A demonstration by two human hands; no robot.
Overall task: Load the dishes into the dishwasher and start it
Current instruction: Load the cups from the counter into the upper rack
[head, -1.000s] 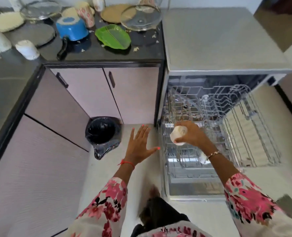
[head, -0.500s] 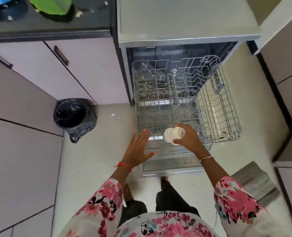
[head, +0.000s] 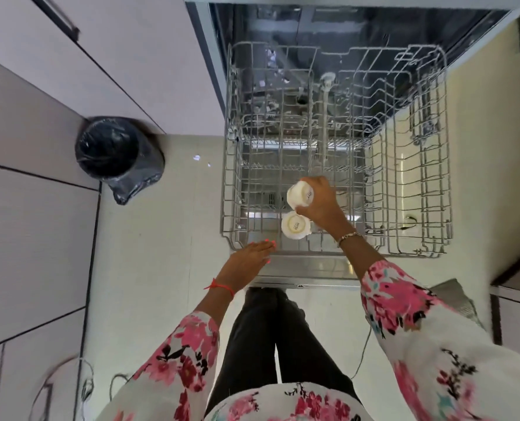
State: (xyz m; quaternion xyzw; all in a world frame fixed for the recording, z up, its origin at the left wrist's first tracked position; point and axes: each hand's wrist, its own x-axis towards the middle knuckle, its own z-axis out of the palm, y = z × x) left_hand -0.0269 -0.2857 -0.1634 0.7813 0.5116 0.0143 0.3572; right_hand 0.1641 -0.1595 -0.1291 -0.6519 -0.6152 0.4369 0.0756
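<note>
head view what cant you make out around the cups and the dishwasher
Head view only:
- Print on the held cup and the racked cup: too small to read.
- Right hand grip: fingertips hidden behind the held cup.
- Dishwasher top: cut off by the upper edge.
- Lower level under the rack: obscured by wires and glare.

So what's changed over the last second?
The right hand has carried its white cup down to the front of the rack, beside a second cup standing upside down there; whether that one was just set down is unclear. It still grips the white cup; the left hand stays open by the front edge.
</note>
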